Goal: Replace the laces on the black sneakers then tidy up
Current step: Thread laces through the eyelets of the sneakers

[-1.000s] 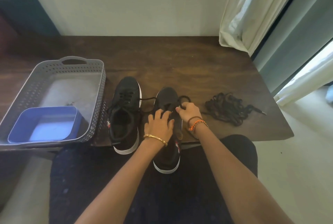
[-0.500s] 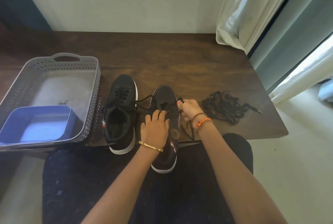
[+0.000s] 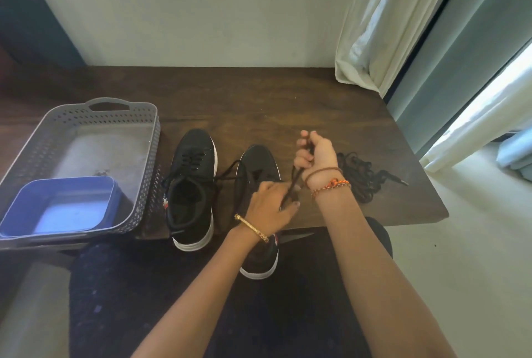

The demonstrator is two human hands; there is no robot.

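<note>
At the centre of the frame, two black sneakers are set side by side on a dark wooden table (image 3: 259, 104), toes pointing away. The left sneaker (image 3: 191, 185) is laced, and its heel reaches the near table edge. The right sneaker (image 3: 254, 173) overhangs that edge toward the lap, and much of its tongue area is covered by the left hand (image 3: 269, 208), whose fingers are curled over the shoe around a dark lace (image 3: 293, 185). The same lace is gripped higher up by the right hand (image 3: 315, 153), fingers closed round it, raised above the shoe's right side so the lace is drawn taut between both hands. Another lace end runs from the right sneaker across to the left one.

Just right of the raised hand, partly hidden by the wrist, a loose pile of black laces (image 3: 365, 177) lies on the table. At the left of the frame a grey perforated basket (image 3: 86, 114) sits beside the left sneaker, with a blue tub (image 3: 60, 208) in its near corner. A pale curtain (image 3: 383, 26) hangs over the table's upper right corner.
</note>
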